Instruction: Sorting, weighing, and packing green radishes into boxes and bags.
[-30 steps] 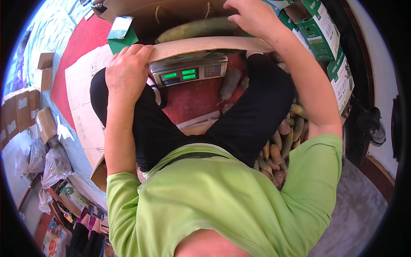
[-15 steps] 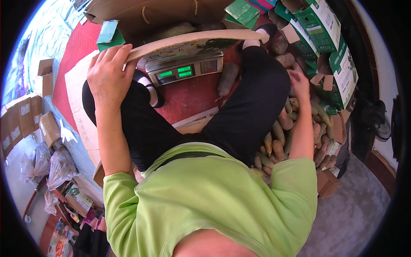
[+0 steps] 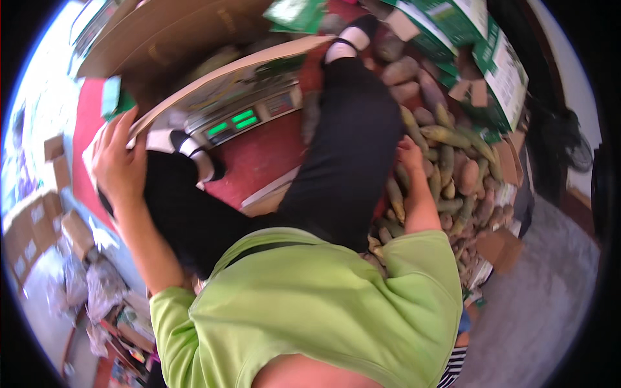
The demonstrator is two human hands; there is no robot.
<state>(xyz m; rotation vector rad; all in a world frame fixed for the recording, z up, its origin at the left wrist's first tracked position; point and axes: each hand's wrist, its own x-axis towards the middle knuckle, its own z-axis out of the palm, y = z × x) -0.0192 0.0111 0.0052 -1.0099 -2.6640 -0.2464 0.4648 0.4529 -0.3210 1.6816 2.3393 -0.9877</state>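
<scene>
My left hand (image 3: 118, 160) grips the near edge of an open cardboard box (image 3: 239, 72), fingers over the rim at its left corner. Inside lie some large vegetables, only partly seen. The box rests on a digital scale (image 3: 279, 103) with lit green displays, between my feet. My right hand (image 3: 409, 159) is beside my right thigh, at the edge of a heap of root-like vegetables (image 3: 446, 137), some long and greenish, others reddish-brown. Its fingers look bent but are blurred, and I cannot tell if anything is in them.
Green and white cartons (image 3: 504, 84) stand at the far right, behind the heap. A green carton flap (image 3: 294, 14) shows at the far edge of the box. Brown cartons (image 3: 79, 234) and plastic bags (image 3: 105, 288) lie on the left. Red sheeting (image 3: 259, 158) covers the floor under the scale.
The view has turned, shifting the box and scale leftward in the picture. My right hand has drawn back from beside the knee toward my body. My left hand still holds the box edge.
</scene>
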